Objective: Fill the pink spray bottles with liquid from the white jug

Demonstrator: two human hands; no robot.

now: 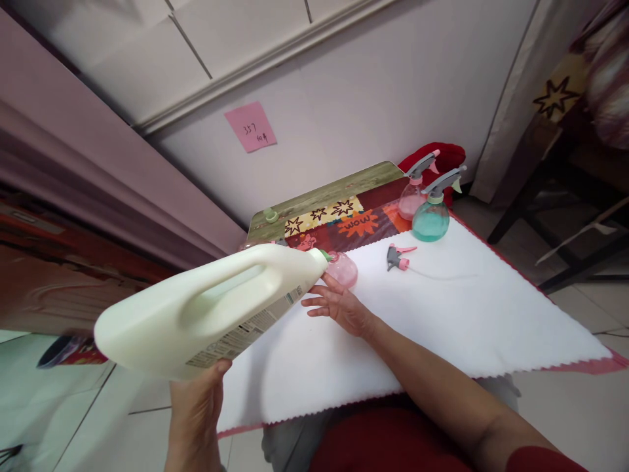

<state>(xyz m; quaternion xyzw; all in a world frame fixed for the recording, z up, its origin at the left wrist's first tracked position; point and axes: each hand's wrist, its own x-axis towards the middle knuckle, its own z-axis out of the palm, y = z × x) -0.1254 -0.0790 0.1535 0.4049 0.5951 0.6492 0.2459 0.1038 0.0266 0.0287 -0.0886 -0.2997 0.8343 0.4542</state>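
Observation:
A large pale-green jug (230,295) with a moulded handle and a printed label is tipped almost level, its spout pointing right. My left hand (201,387) grips it from below near the base; most of those fingers are hidden behind it. The green spout meets the mouth of a round pink spray bottle (343,270) on the white cloth. My right hand (339,305) is open, fingers spread beneath the jug's neck and beside the bottle; whether the fingertips touch the jug I cannot tell. Farther right on the cloth lies a grey-and-pink trigger sprayer head (397,257) with its thin tube.
Two capped spray bottles stand at the table's back right, a teal one (431,225) and a pink one (409,200). A green cap (270,215) sits at the back left. A white cloth (314,367) covers the front. A wall (363,105) rises behind.

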